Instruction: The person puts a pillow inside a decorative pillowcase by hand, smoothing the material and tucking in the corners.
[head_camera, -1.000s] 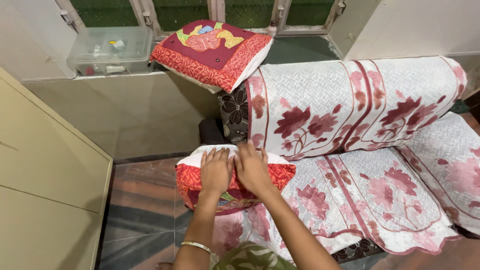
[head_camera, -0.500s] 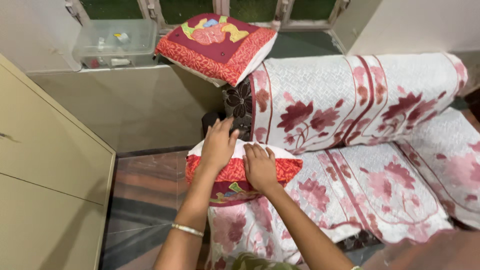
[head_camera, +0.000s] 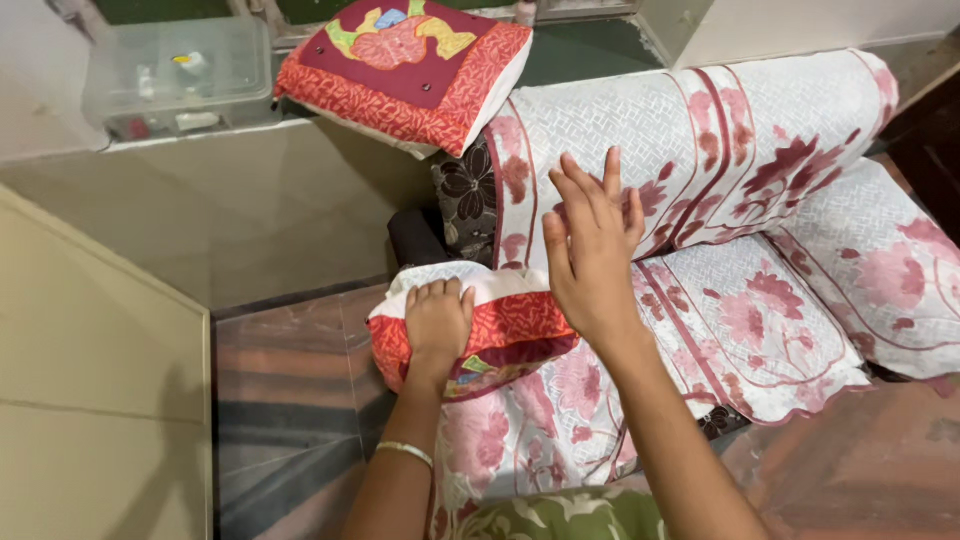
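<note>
A red patterned cushion (head_camera: 515, 330) with a white back lies on the left end of a sofa seat. My left hand (head_camera: 436, 325) rests on its top left edge, fingers curled over the white rim. My right hand (head_camera: 590, 250) is lifted above the cushion, fingers spread and holding nothing, in front of the sofa's backrest. The sofa (head_camera: 760, 310) wears a white cover with pink and maroon flowers.
A second red cushion (head_camera: 405, 70) leans on the window ledge above the sofa's left arm. A clear plastic box (head_camera: 175, 75) sits on the ledge to its left. A cream cabinet (head_camera: 90, 400) stands at left, with striped floor tiles (head_camera: 285, 400) between it and the sofa.
My right hand has lifted off the cushion and risen with fingers spread. My left hand has come back from the far side onto the cushion's top edge. The view tilted down.
</note>
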